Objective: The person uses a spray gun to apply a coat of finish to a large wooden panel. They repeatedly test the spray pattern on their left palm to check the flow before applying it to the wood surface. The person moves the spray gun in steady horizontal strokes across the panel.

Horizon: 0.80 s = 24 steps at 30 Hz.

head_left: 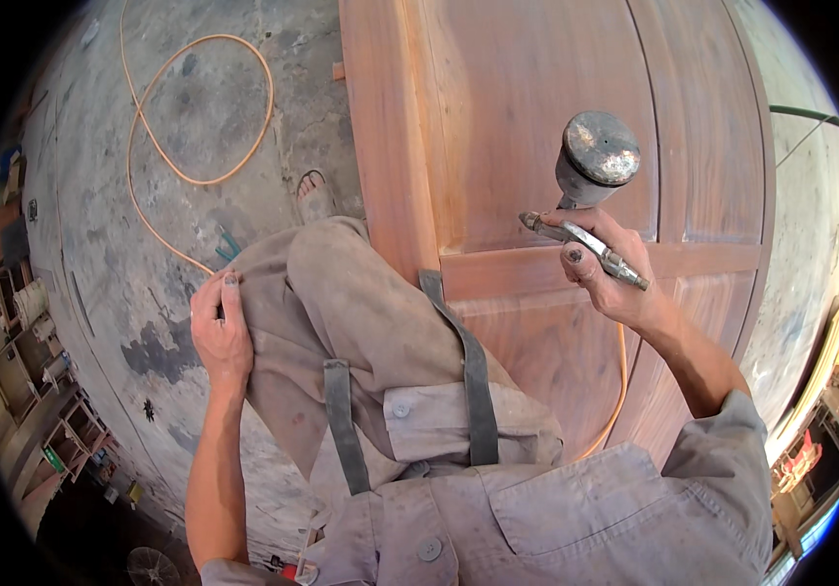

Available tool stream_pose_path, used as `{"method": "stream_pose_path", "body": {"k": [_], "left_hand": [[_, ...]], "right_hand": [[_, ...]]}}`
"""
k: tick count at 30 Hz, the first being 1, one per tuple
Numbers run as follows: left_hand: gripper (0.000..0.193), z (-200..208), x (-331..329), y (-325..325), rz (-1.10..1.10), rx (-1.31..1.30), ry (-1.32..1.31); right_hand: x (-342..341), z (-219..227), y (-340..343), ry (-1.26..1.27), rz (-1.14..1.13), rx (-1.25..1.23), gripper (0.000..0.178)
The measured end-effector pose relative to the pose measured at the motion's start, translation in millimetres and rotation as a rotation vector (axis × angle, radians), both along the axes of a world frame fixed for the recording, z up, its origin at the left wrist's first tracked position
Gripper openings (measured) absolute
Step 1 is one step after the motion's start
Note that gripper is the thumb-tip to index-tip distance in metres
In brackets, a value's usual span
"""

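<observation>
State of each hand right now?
Left hand: fingers bent against grey-brown cloth trousers; whether it grips the thin orange hose can't be told.
Right hand: closed around a silver metal spray gun with a round-lidded cup.

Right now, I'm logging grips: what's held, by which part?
Right hand: spray gun, by its body. Left hand: against the trousers; whether it grips them or the hose can't be told.

A grey, stained concrete floor point(97, 254) spreads around the left hand point(222, 332), with dark blotches point(161, 350) just beside it. Ahead of that hand an orange hose point(272, 93) lies on the concrete in a loose loop; ahead and to its right rests a sandalled foot point(315, 198). A panelled wooden door point(536, 107) stretches below the right hand point(616, 256), its support hidden.
</observation>
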State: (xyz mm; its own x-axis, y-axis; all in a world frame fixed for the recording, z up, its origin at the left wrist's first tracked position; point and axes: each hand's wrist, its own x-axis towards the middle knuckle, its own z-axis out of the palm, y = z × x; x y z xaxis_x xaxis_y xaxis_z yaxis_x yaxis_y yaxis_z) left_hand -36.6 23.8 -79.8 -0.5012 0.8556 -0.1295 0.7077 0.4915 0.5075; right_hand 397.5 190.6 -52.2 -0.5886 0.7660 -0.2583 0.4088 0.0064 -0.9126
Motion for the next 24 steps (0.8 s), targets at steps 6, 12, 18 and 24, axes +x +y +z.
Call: {"method": "stream_pose_path", "body": {"k": [6, 12, 18, 24], "left_hand": [[0.029, -1.2, -1.4, -2.5, -0.002, 0.004, -0.014], [0.028, -1.5, -1.7, -2.3, -0.013, 0.002, 0.008], [0.028, -2.1, -0.9, -3.4, -0.015, 0.006, 0.016], [0.029, -0.6, -1.0, -3.7, -0.02, 0.014, 0.02]], "right_hand": [[16.2, -1.7, -23.3, -0.031, 0.05, 0.027, 0.03], [20.6, -3.4, -31.0, -0.007, 0.109, -0.002, 0.032], [-6.4, -5.5, -18.3, 0.065, 0.024, 0.037, 0.033], [-10.1, -11.4, -23.5, 0.025, 0.05, 0.045, 0.041]]}}
